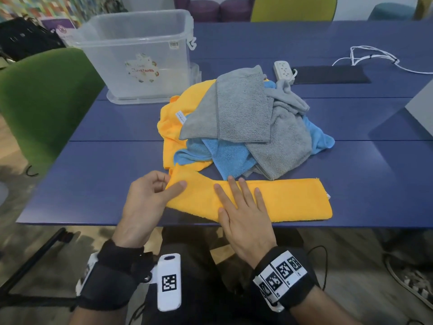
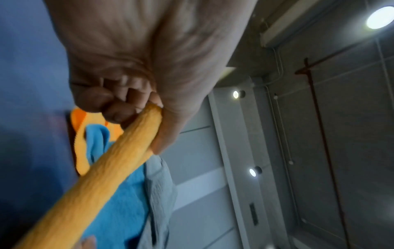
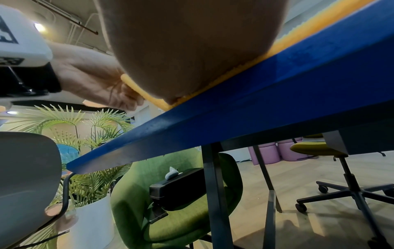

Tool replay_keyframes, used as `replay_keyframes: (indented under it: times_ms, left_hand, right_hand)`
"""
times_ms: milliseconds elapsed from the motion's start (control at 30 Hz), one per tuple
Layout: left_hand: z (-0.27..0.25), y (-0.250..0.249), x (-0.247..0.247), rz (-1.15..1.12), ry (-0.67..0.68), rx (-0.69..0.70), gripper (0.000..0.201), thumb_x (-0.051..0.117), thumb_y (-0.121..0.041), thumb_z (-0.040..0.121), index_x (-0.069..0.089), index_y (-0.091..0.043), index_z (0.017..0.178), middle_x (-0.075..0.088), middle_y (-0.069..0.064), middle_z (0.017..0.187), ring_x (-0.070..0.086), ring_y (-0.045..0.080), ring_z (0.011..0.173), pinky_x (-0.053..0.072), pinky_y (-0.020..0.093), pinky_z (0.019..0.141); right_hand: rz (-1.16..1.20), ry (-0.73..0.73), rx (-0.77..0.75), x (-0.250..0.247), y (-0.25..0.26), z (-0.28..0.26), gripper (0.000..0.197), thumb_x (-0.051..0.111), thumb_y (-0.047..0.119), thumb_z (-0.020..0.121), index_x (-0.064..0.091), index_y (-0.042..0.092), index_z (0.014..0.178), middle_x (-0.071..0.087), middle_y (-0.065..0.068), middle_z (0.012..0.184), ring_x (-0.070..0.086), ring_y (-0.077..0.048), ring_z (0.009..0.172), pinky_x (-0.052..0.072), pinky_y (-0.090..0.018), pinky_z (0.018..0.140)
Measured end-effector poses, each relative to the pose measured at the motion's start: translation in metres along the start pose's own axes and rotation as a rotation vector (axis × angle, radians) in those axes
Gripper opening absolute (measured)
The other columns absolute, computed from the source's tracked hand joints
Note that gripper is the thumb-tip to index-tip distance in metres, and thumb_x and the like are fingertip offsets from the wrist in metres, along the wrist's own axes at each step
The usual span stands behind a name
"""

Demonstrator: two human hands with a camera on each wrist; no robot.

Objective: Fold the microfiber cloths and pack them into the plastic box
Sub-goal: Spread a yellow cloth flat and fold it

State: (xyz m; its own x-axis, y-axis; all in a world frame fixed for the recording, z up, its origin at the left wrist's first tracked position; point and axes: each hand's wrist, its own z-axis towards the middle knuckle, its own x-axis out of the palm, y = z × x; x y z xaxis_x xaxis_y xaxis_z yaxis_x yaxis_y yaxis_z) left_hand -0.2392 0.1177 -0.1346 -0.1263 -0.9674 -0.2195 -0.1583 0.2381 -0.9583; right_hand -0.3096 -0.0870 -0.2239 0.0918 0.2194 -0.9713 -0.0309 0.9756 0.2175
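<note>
A yellow microfiber cloth [image 1: 288, 199], folded into a long strip, lies along the near edge of the blue table [image 1: 105, 184]. My left hand [image 1: 150, 195] pinches its left end between thumb and curled fingers and lifts it a little; the left wrist view shows the same pinch on the yellow cloth [image 2: 119, 161]. My right hand [image 1: 241, 207] lies flat on the middle of the strip with its fingers straight. Behind it sits a loose heap of grey [image 1: 243, 109], blue [image 1: 229, 156] and yellow cloths. The clear plastic box [image 1: 138, 55] stands open at the far left.
A white power strip [image 1: 284, 70], a dark pad [image 1: 330, 75] and white cables [image 1: 372, 57] lie at the back right. A green chair [image 1: 44, 99] stands left of the table. A grey object's corner [image 1: 421, 104] juts in at the right edge.
</note>
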Motion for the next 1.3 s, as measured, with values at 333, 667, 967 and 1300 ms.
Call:
replay_keyframes:
  times_ms: [333, 667, 967, 1300]
  left_hand:
    - [0.0, -0.012, 0.104, 0.263, -0.041, 0.272, 0.022, 0.076, -0.016, 0.082, 0.056, -0.026, 0.083, 0.05, -0.01, 0.051, 0.044, 0.007, 0.049, 0.036, 0.028, 0.054]
    - [-0.009, -0.005, 0.139, 0.484, 0.091, 0.382, 0.022, 0.072, -0.038, 0.087, 0.06, -0.027, 0.101, 0.057, -0.009, 0.067, 0.054, 0.009, 0.067, 0.038, 0.027, 0.059]
    - [-0.009, 0.022, 0.122, 0.53, 0.016, 0.587, 0.047, 0.06, -0.045, 0.092, 0.06, -0.025, 0.134, 0.051, -0.011, 0.133, 0.044, 0.012, 0.128, 0.039, 0.035, 0.108]
    - [0.002, 0.048, 0.128, 1.007, 0.236, 0.576, 0.063, 0.011, -0.055, 0.108, 0.009, -0.027, 0.165, 0.006, -0.002, 0.173, -0.004, 0.016, 0.159, -0.003, 0.049, 0.128]
  right_hand:
    - [0.433, 0.031, -0.021, -0.016, -0.024, 0.013, 0.056, 0.03, 0.039, 0.1, 0.041, 0.019, 0.151, 0.035, -0.002, 0.161, 0.022, -0.019, 0.153, 0.024, -0.044, 0.123]
    - [1.111, -0.084, 0.391, -0.056, -0.047, 0.025, 0.032, 0.068, 0.038, 0.095, 0.06, 0.015, 0.074, 0.051, 0.007, 0.061, 0.046, -0.008, 0.059, 0.036, -0.026, 0.056]
    - [1.115, -0.008, 0.449, -0.046, -0.059, 0.03, 0.019, 0.057, 0.018, 0.078, 0.065, 0.003, 0.086, 0.053, -0.005, 0.064, 0.046, -0.02, 0.062, 0.037, -0.038, 0.061]
    - [1.022, -0.007, 0.465, -0.048, -0.062, 0.027, 0.026, 0.068, 0.013, 0.088, 0.063, 0.019, 0.113, 0.076, -0.004, 0.089, 0.07, -0.015, 0.076, 0.053, -0.034, 0.069]
